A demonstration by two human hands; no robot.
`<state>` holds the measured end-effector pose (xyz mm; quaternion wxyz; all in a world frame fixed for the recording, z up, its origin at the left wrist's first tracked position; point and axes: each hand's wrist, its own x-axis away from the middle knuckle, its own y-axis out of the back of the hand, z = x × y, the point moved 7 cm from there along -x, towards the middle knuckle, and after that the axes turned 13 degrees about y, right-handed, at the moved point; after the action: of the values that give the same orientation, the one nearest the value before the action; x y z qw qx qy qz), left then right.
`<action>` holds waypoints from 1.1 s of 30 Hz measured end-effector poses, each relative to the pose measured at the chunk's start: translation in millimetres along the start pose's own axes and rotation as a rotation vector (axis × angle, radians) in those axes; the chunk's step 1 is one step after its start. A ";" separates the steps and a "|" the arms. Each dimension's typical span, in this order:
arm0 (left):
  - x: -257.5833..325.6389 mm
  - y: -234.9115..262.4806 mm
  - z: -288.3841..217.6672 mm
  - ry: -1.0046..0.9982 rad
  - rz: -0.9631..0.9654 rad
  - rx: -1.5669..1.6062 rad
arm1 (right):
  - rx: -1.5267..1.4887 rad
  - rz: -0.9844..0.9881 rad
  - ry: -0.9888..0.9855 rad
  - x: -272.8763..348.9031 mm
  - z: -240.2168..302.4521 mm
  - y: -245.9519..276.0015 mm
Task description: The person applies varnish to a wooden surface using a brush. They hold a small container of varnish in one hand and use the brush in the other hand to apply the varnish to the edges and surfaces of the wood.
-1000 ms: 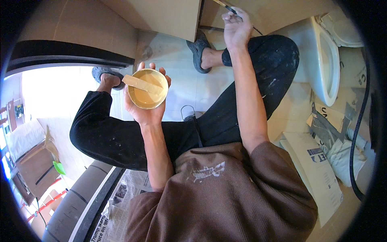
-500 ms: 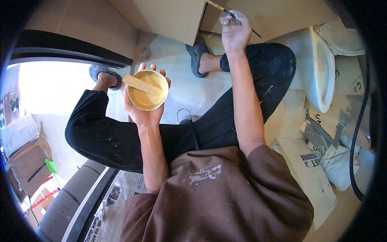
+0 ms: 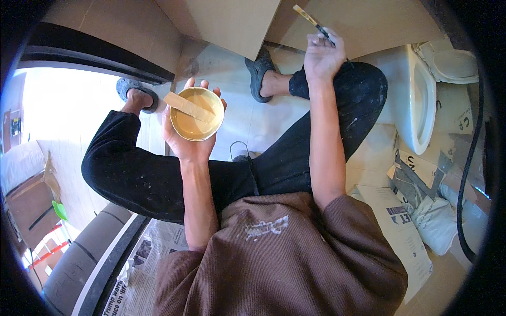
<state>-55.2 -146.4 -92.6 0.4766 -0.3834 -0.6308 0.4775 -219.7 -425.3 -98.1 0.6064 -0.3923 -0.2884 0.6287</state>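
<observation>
My left hand [image 3: 190, 146] cups a small round tub of cream-yellow paint [image 3: 184, 120] from beneath, its fingertips showing past the far rim. A flat wooden stir stick [image 3: 182, 105] lies slanted in the tub, one end jutting over the rim at the left. Raised at the upper right, my right hand [image 3: 324, 60] has its fingers closed around a thin paintbrush [image 3: 314, 23] with a dark handle. The brush's tip points up and left, in front of a beige panel [image 3: 363, 26], and I cannot tell whether it touches.
A white toilet [image 3: 416, 100] stands at the right, with a black cable [image 3: 464, 179] beyond it. Cardboard [image 3: 390, 226] and a white bag [image 3: 435, 221] lie on the floor there. A black-edged frame [image 3: 95, 60] is at the upper left. Newspaper [image 3: 153, 263] covers a surface at the lower left.
My right hand has shifted right and slightly down in the picture, carrying the paintbrush with it. The tub stays in my left hand, almost in the same place.
</observation>
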 end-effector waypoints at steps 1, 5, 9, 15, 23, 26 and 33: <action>-0.7 -0.3 -0.1 0.009 0.018 0.017 | -0.018 0.008 -0.027 6.8 4.7 -1.3; -0.8 2.9 -0.1 0.009 0.011 0.019 | 0.062 0.123 -0.100 39.4 35.9 -23.4; -2.3 -8.3 7.1 0.010 -0.009 -0.018 | 0.258 0.538 -0.135 77.3 76.1 -74.6; -1.6 -8.0 7.2 0.034 0.002 -0.132 | 0.722 0.973 -0.065 141.2 88.5 -141.7; -0.5 -15.7 1.0 -0.003 -0.025 -0.126 | 0.869 1.350 0.065 174.6 64.9 -158.1; -0.6 -11.5 -3.8 -0.030 -0.055 -0.110 | 0.891 1.380 0.049 179.0 56.3 -159.1; 1.2 -10.8 -8.8 -0.070 -0.115 -0.181 | 0.938 1.368 0.021 181.4 47.8 -157.5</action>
<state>-47.3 -145.8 -81.1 0.4443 -0.3711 -0.7084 0.4038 -167.7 -225.0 33.0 0.1932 -0.1932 0.3117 0.9101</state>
